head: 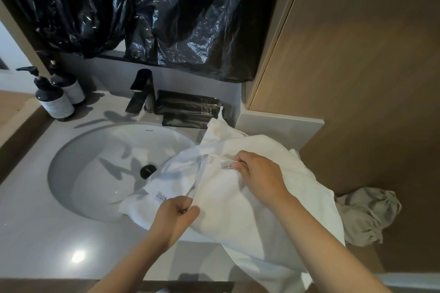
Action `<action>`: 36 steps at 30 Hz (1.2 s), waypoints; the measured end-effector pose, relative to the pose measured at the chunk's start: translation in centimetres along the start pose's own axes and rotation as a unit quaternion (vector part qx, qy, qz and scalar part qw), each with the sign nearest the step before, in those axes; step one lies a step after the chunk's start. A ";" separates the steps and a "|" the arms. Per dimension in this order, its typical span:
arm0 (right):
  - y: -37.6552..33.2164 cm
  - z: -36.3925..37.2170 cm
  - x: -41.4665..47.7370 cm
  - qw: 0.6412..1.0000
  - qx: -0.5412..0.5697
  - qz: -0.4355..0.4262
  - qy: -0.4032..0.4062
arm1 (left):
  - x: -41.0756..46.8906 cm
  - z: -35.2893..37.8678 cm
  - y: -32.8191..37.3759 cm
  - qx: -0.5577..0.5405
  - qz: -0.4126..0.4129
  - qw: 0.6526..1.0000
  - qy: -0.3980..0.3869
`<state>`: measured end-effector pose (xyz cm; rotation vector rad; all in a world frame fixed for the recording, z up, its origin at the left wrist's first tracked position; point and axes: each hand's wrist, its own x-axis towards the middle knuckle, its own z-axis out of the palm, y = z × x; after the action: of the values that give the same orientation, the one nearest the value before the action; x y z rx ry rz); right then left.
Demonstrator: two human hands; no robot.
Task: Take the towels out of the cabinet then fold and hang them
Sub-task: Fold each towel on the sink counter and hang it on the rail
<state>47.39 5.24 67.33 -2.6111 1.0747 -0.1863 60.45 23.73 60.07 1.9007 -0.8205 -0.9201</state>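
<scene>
Here we are at the basin, and the white towel [257, 216] lies in a loose heap at centre-right of the frame. It is draped over the right rim of the sink [71, 169] and spills off the counter [35, 233] edge toward the bottom right. Both hands are on it, set apart from each other. The left hand [175, 214], lower centre, pinches a hemmed edge between thumb and curled fingers. The right hand [258, 175], just above and to the right, pinches the hem right beside a small sewn label [227, 166]. A second label [160, 197] shows on the lower-left fold, so I cannot tell whether this is one towel or two layered. It looks like the hunt for a clean edge before folding. To do it well, I'd run both pinches out along the same hem to its corners, lift until the cloth hangs flat and clear of the basin, then bring corner to corner. The risk is gripping two different layers, which would twist the fold, and the overhang could drag everything down toward the grey cloth [366, 216] at lower right
</scene>
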 end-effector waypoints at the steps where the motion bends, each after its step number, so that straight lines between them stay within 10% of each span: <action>1: -0.1 0.4 0.3 1.000 -0.026 -0.001 -0.001 | -0.1 0.0 -0.1 -0.005 0.009 1.000 0.001; 13: 0.2 3.2 0.6 0.993 -0.112 0.018 0.033 | -0.1 1.3 -0.7 0.180 -0.013 0.981 0.069; 27: 4.0 0.1 -6.2 0.994 -0.007 0.026 0.105 | 0.5 1.2 -0.6 0.045 -0.112 0.992 0.039; 36: 3.9 3.9 -8.0 0.992 -0.123 0.019 0.037 | 0.4 2.0 -0.2 0.032 -0.072 0.996 0.049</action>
<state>40.04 9.21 62.36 -2.8168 1.2426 -0.1522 58.96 22.67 59.08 2.0658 -0.6676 -0.8880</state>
